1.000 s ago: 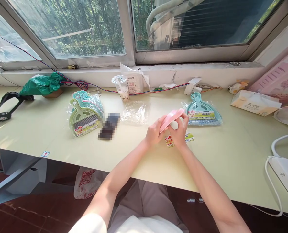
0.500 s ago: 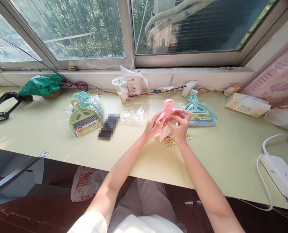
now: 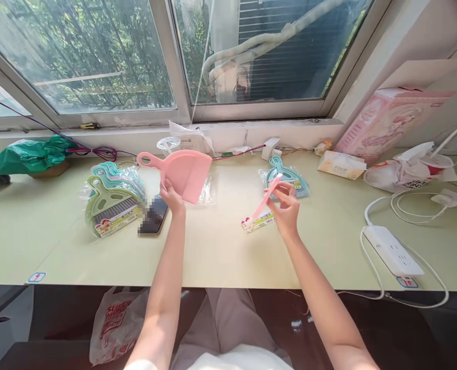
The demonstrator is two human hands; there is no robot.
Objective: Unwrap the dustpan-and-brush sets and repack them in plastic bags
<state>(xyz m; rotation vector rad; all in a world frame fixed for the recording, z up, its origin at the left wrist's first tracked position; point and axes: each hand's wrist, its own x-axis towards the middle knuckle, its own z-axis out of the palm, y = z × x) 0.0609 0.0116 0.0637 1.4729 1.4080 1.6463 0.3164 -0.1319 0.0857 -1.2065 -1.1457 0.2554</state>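
Note:
My left hand [image 3: 171, 198] grips a pink dustpan [image 3: 186, 174] by its lower edge, raised above the table with its handle pointing left. In my right hand [image 3: 285, 205] is a pink hand brush [image 3: 266, 198], seen edge-on and slanting, its lower end over a printed card label [image 3: 260, 222] on the table. Behind the right hand lies a wrapped blue dustpan set [image 3: 288, 177]. To the left of the left hand are a wrapped green dustpan set [image 3: 111, 203], with blue ones behind it, and a blurred dark phone [image 3: 155, 216].
Along the back stand a plastic cup [image 3: 168, 145], a tissue box [image 3: 341, 164] and a green plastic bag [image 3: 28, 156]. A white power strip [image 3: 394, 252] with cables sits at the right. Clear plastic wrap [image 3: 207, 191] lies behind the dustpan.
The pink dustpan and brush, held together before, are now apart: the dustpan has moved left with my left hand, the brush stays in my right. The view has shifted to the right.

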